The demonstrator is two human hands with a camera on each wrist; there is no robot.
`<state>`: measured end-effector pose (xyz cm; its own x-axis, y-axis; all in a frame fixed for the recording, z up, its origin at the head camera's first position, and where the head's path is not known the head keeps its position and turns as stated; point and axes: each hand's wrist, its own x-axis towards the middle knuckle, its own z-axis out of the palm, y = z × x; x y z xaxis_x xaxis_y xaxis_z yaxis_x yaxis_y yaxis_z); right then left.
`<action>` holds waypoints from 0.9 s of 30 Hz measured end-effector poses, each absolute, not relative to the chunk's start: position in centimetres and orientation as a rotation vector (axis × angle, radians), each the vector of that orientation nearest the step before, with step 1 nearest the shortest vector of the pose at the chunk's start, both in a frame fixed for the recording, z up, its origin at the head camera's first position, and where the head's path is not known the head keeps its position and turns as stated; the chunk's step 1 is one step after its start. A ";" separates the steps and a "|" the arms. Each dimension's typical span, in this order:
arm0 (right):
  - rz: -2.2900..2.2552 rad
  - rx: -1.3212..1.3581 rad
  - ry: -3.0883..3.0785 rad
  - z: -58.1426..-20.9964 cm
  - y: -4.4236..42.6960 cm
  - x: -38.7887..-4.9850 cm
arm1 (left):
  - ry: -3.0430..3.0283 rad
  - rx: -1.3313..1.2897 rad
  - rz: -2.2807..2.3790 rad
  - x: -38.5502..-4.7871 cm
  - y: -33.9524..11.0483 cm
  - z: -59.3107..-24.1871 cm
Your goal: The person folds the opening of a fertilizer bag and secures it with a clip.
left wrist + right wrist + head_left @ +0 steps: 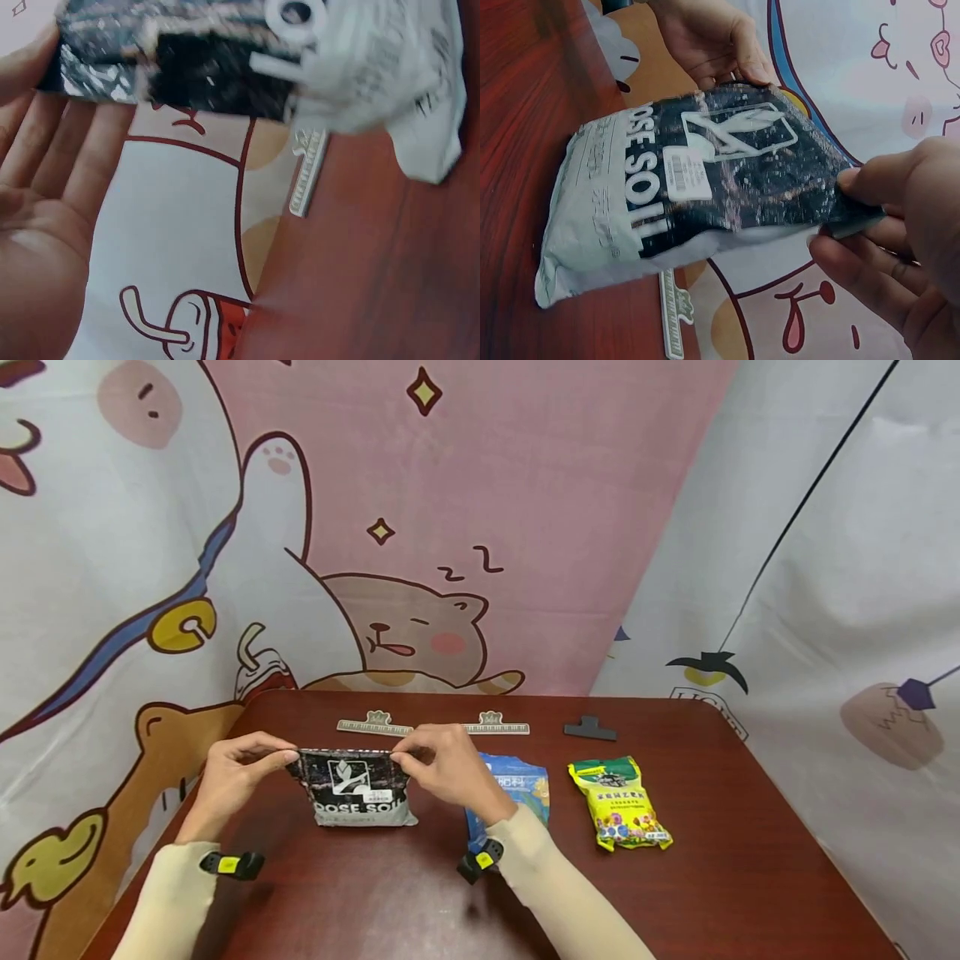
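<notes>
Grip: thumbs and fingers pinched tight, the left hand [236, 777] on the top left corner of the soil bag [352, 787], the right hand [453, 772] on its top right corner.
Soil bag: over the left part of the table [390, 897], print facing the person; whether its base touches the wood, I cannot tell.
Right side: blue bag [529, 781], partly hidden by the right hand and forearm; yellow bag [621, 806] farther right.
Far edge: left white clip [367, 726], right white clip [501, 727] with its left end behind the right hand, then black clip [590, 728].
Behind: cartoon backdrop [555, 518].
Right wrist view: a barcode sticker [688, 174], too small to read from the head.
Left wrist view: soil bag blurred, left fingers [79, 150] extended beneath it.
Head view alone: blue bag, yellow bag, black clip.
</notes>
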<state>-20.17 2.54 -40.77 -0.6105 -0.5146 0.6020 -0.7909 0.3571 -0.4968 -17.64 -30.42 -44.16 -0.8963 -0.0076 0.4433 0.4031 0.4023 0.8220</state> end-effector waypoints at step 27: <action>1.246 1.017 -2.225 -42.0 3.0 -19.7 | -2.190 -0.241 -1.768 -17.5 -30.4 -44.2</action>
